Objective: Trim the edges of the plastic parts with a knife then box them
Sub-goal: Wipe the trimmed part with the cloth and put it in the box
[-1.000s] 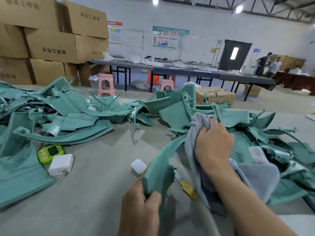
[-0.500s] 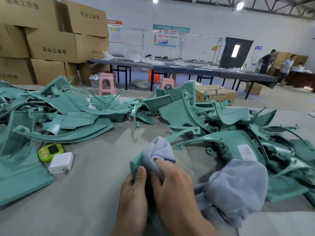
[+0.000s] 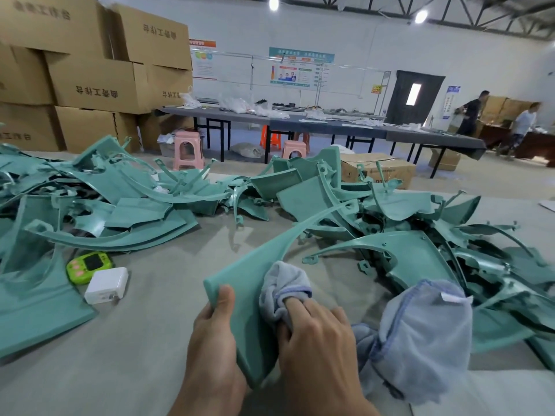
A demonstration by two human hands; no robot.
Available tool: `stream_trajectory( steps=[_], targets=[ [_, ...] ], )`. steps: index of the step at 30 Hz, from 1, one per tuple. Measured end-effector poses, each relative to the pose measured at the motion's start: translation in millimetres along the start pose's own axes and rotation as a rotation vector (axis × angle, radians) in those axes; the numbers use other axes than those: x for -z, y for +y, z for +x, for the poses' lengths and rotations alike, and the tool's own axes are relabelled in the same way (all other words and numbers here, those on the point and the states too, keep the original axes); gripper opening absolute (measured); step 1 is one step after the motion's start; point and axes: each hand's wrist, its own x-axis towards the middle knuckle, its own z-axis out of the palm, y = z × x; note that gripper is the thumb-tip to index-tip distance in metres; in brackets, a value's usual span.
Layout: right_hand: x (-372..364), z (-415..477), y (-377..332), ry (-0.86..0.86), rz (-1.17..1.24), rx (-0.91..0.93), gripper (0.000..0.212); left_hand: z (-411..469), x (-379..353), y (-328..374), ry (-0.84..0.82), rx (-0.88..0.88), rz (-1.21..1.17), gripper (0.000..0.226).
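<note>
At the tabletop's point(image 3: 144, 331) near edge the left hand point(image 3: 213, 334) grips the plastic part point(image 3: 249, 274) by its wide near end, thumb on top. Its long axis runs away toward the far-right pile point(image 3: 420, 223). The right hand point(image 3: 318, 340), just beside, pinches a grey cloth point(image 3: 285, 283) against its face.

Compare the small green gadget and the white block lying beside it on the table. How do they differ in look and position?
The green gadget is bright lime with rounded edges. The white block is plain white and boxy.
The green gadget has a dark screen on its top face, while the white block's top face is blank.
The green gadget lies farther from the person and the white block nearer.
Both are small and lie flat, side by side, on the grey table.
</note>
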Motion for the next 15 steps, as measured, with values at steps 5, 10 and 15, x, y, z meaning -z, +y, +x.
stream_trajectory(
  steps=[5,10,15],
  targets=[
    [1.6,-1.1,-5.9,-0.095,0.089,-0.020,0.035,3.8,1.8,0.7,0.060,-0.038,0.001,0.040],
    [8.6,-9.9,-7.7,-0.140,0.313,0.112,0.024,13.3,8.5,4.8,0.087,0.020,-0.024,0.054],
    [8.6,-2.6,-19.3,-0.034,0.385,0.253,0.007,17.0,5.6,5.6,0.030,0.054,-0.049,0.051]
  ],
)
